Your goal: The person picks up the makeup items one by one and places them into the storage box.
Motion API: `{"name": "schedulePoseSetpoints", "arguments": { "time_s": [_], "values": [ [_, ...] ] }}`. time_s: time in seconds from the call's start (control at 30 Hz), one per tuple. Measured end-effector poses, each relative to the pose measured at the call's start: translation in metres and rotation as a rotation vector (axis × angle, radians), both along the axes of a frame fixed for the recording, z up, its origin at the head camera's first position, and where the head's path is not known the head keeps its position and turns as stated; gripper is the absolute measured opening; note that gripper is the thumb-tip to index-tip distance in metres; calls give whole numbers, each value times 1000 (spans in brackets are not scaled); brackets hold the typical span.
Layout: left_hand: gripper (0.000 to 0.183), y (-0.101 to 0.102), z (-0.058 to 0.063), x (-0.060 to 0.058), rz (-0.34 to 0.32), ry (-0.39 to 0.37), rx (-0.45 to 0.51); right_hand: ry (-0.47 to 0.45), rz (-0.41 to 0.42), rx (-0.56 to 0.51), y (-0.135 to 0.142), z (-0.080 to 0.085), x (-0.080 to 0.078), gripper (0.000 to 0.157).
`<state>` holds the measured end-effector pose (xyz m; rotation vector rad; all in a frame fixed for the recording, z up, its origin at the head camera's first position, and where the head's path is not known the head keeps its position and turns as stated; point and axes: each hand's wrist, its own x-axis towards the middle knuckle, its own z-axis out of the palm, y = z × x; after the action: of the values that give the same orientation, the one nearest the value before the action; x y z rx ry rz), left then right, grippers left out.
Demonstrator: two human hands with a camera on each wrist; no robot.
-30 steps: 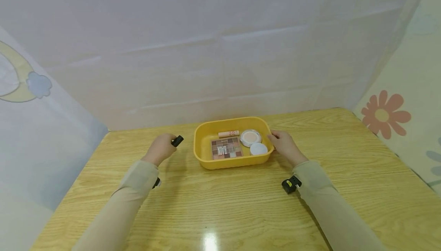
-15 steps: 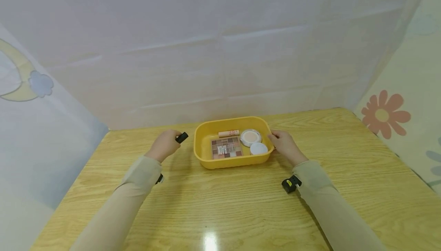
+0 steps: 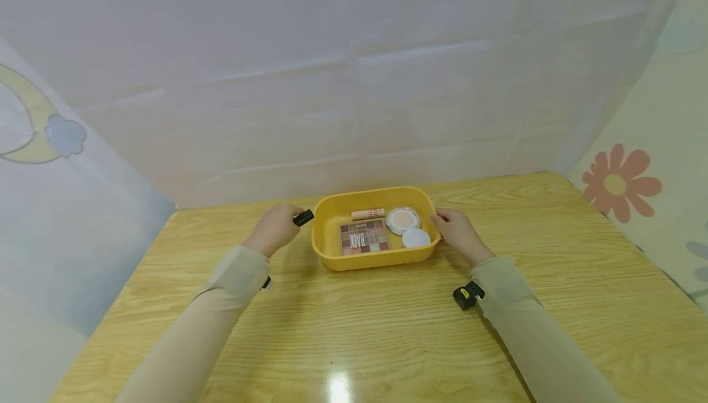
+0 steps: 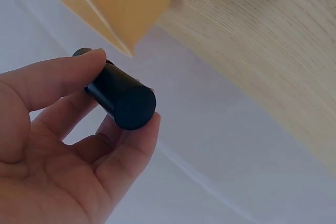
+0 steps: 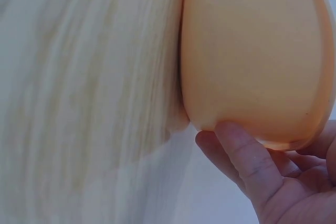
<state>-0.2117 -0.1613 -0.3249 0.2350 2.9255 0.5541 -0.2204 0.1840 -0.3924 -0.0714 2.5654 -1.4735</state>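
My left hand [image 3: 273, 230] pinches a short black lipstick tube [image 3: 303, 217] between thumb and fingers, just off the left end of a yellow plastic basket [image 3: 373, 262]. The left wrist view shows the flat round end of the tube facing the camera, with the thumb across its far part. At the basket's right end, my right hand [image 3: 458, 234] grips the rim; its fingers [image 5: 247, 156] lie against the outer wall. Inside the basket are an eyeshadow palette [image 3: 364, 237], a peach-coloured tube [image 3: 367, 214], a round clear-rimmed compact [image 3: 403, 221] and a round white-lidded container [image 3: 415, 238].
The basket stands on a wood-grain table [image 3: 354, 323] near its back edge. A pale cloth backdrop [image 3: 354, 114] rises directly behind, and printed cloth panels flank both sides. Dark camera mounts [image 3: 468, 295] sit at the wrists.
My left hand has moved to the right and slightly up with the black lipstick tube, closer to the basket's left rim. The right hand and the basket stay in place.
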Motion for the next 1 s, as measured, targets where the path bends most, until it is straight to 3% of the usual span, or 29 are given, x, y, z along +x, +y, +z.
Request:
{"name": "schedulePoseSetpoints", "arguments": {
  "time_s": [0.6,0.9,1.0],
  "values": [
    [27,19,6,-2,-91,69,-88,13,3,-2,-1,2,3,47],
    [35,27,10,-4,-88,35,-74,-34,-1,-18,-1,5,3,49],
    [30,31,11,-6,-99,30,-80,-34,1,-22,-1,4,3,49]
  ]
}}
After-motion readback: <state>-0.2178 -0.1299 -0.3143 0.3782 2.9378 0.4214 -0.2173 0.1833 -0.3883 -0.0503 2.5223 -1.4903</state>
